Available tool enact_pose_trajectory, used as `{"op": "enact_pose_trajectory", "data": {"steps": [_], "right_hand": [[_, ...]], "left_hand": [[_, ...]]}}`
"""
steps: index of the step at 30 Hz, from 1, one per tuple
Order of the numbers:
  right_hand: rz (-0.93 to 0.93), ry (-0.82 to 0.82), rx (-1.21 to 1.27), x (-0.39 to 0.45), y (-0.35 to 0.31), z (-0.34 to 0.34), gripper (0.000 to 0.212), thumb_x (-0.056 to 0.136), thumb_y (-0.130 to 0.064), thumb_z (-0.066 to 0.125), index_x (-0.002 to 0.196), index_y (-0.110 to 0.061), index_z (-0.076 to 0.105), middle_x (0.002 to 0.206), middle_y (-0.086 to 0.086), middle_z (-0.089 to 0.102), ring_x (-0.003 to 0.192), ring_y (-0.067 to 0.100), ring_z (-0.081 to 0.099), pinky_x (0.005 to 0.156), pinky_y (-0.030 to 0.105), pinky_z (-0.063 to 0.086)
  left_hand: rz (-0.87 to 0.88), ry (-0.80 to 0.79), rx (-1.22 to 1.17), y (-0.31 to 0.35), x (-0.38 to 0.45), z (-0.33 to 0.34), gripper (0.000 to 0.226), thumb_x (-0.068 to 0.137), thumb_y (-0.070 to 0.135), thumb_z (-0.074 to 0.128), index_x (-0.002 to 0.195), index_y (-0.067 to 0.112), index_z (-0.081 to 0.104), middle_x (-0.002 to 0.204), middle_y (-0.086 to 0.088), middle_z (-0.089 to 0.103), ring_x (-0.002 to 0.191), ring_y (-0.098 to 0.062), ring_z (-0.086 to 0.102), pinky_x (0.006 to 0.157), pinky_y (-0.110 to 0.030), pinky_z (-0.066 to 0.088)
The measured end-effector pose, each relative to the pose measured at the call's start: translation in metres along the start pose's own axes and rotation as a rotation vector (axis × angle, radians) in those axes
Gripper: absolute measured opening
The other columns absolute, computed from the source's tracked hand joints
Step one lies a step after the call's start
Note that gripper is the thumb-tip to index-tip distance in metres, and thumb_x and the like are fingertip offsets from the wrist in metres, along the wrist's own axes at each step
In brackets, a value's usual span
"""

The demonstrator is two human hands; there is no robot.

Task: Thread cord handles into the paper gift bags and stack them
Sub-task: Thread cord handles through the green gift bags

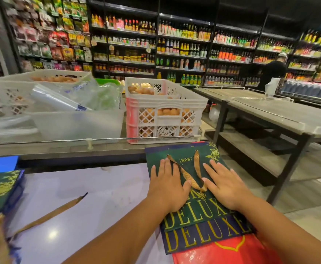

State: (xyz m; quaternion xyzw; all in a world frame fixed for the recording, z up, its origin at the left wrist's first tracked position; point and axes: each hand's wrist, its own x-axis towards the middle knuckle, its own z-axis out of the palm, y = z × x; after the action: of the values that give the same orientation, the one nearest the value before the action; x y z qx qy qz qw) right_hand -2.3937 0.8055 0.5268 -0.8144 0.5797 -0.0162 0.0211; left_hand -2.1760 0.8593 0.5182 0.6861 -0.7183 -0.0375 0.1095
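A green gift bag [191,214] printed DELUXE in gold lies flat on top of a stack at the right of the white counter. Under it lie a navy bag [203,240] and a red bag [226,253]. A gold ribbon handle [189,175] is threaded through the green bag's top holes and lies looped on its face. My left hand [168,185] and my right hand [225,184] press flat on the green bag, one on each side of the handle, fingers spread. A loose gold ribbon [55,213] lies on the counter at left.
More green and blue bags [2,187] lie at the left edge. Behind a metal rail [91,140] stand a white crate of eggs [163,109], a clear tub [76,122] and plastic wrap. A grey table [281,115] stands right. A person [271,73] stands by the shelves.
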Motion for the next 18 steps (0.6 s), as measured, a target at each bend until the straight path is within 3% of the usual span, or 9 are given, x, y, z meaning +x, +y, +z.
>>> {"op": "enact_pose_trajectory", "data": {"steps": [4,7,10,13,16,18], "right_hand": [[0.062,-0.022,-0.095,-0.009,-0.015,-0.015,0.085,0.086,-0.076,-0.010,0.163,-0.042,-0.003,0.172,-0.011,-0.012,0.160,0.016,-0.005,0.129,0.050,0.002],[0.070,0.077,-0.165,-0.020,-0.031,-0.030,0.063,0.105,-0.063,0.018,0.164,-0.039,0.013,0.173,-0.006,0.009,0.159,0.019,0.015,0.128,0.049,0.012],[-0.016,0.287,-0.201,-0.037,-0.061,-0.044,0.056,0.099,-0.038,0.050,0.154,-0.029,0.040,0.155,-0.005,0.044,0.139,0.019,0.045,0.118,0.041,0.037],[-0.104,0.419,-0.091,-0.048,-0.111,-0.051,0.054,0.089,-0.020,0.062,0.143,-0.024,0.057,0.144,-0.004,0.053,0.126,0.020,0.054,0.109,0.043,0.047],[-0.247,0.474,0.057,-0.058,-0.180,-0.044,0.050,0.083,-0.013,0.061,0.131,-0.028,0.061,0.136,-0.010,0.050,0.122,0.017,0.054,0.117,0.052,0.037],[-0.371,0.417,0.263,-0.068,-0.231,-0.035,0.042,0.092,-0.016,0.057,0.130,-0.035,0.055,0.133,-0.020,0.043,0.123,0.008,0.048,0.109,0.034,0.042]], "left_hand": [[0.025,-0.030,-0.022,-0.005,-0.004,-0.011,0.084,0.102,0.066,0.019,0.165,0.015,0.000,0.173,-0.010,-0.012,0.159,-0.027,-0.016,0.129,-0.053,-0.006],[0.101,-0.080,0.003,-0.019,-0.014,-0.033,0.082,0.102,0.068,0.020,0.166,0.020,0.002,0.174,-0.007,-0.008,0.160,-0.025,-0.012,0.129,-0.054,-0.004],[0.169,-0.060,-0.014,-0.047,-0.043,-0.057,0.072,0.104,0.065,0.023,0.165,0.028,0.017,0.174,-0.003,0.007,0.161,-0.025,0.000,0.128,-0.056,0.005],[0.141,0.080,-0.085,-0.089,-0.093,-0.076,0.058,0.105,0.060,0.029,0.156,0.034,0.037,0.165,0.006,0.032,0.156,-0.019,0.023,0.128,-0.051,0.015],[0.048,0.220,-0.129,-0.148,-0.149,-0.092,0.051,0.105,0.058,0.034,0.149,0.034,0.047,0.154,0.014,0.043,0.147,-0.010,0.035,0.125,-0.036,0.022],[-0.031,0.345,-0.148,-0.196,-0.186,-0.102,0.044,0.104,0.055,0.040,0.140,0.034,0.054,0.142,0.017,0.051,0.135,-0.007,0.045,0.114,-0.027,0.027]]}}
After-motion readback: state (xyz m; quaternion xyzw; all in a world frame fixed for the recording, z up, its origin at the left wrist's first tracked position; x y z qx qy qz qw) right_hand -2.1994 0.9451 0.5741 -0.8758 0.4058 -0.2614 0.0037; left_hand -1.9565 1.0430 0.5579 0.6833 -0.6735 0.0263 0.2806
